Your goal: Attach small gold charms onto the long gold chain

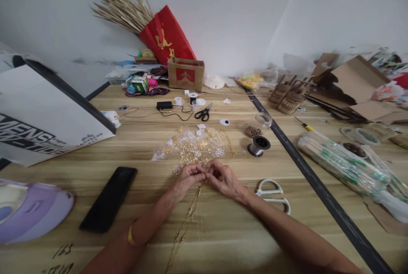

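Observation:
My left hand [190,178] and my right hand [223,178] meet over the middle of the wooden table, thumbs and fingertips pinched together. A thin gold chain [191,212] with small clear beads hangs down from between them towards the table's near edge. Its end at the fingertips is hidden, so how each hand grips it shows only in part. Just beyond the hands lies a heap of clear bags with gold and crystal trinkets [194,146]. A short gold chain [228,140] rests at the heap's right side.
White-handled scissors [274,199] lie right of my right forearm, a black phone [109,199] left of my left. A wire spool [259,146] and a bead jar [255,129] stand beyond. Black scissors [204,113] lie farther back. Wrapped sticks [344,163] are at right, a white box [47,112] at left.

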Action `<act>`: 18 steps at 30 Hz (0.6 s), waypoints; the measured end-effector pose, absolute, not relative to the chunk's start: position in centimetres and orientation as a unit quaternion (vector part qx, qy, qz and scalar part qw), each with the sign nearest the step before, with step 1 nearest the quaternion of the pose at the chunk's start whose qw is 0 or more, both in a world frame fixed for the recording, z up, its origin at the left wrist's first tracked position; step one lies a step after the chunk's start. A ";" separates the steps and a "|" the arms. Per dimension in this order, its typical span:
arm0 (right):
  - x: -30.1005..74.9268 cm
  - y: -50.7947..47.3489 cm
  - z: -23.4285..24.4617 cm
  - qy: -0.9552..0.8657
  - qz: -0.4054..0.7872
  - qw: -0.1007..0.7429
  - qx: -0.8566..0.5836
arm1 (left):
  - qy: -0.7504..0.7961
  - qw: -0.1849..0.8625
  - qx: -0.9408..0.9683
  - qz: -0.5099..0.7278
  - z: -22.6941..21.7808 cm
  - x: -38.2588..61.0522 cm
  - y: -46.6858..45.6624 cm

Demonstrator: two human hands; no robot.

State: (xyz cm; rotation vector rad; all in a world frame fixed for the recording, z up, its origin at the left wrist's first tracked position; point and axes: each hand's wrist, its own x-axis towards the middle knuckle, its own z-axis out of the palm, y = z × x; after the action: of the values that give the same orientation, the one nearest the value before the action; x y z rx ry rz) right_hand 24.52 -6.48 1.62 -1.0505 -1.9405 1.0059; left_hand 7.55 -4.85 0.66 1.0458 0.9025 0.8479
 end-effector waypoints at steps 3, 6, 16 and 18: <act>24.6 -6.4 1.8 -0.735 0.418 0.345 -0.408 | 0.413 0.672 0.478 0.388 0.6 7.5 -4.8; 24.7 -6.3 2.0 -0.721 0.437 0.344 -0.414 | 0.420 0.658 0.483 0.396 0.6 7.4 -4.8; 24.8 -6.0 1.6 -0.712 0.445 0.336 -0.427 | 0.449 0.634 0.483 0.405 0.6 7.4 -4.8; 24.8 -5.9 1.7 -0.711 0.448 0.333 -0.428 | 0.451 0.630 0.483 0.409 0.6 7.5 -4.8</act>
State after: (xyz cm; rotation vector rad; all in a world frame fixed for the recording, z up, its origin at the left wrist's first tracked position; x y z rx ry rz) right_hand 24.84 -5.94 1.68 -1.1171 -1.8556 1.1705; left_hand 7.48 -4.84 0.62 1.1063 1.0324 0.9358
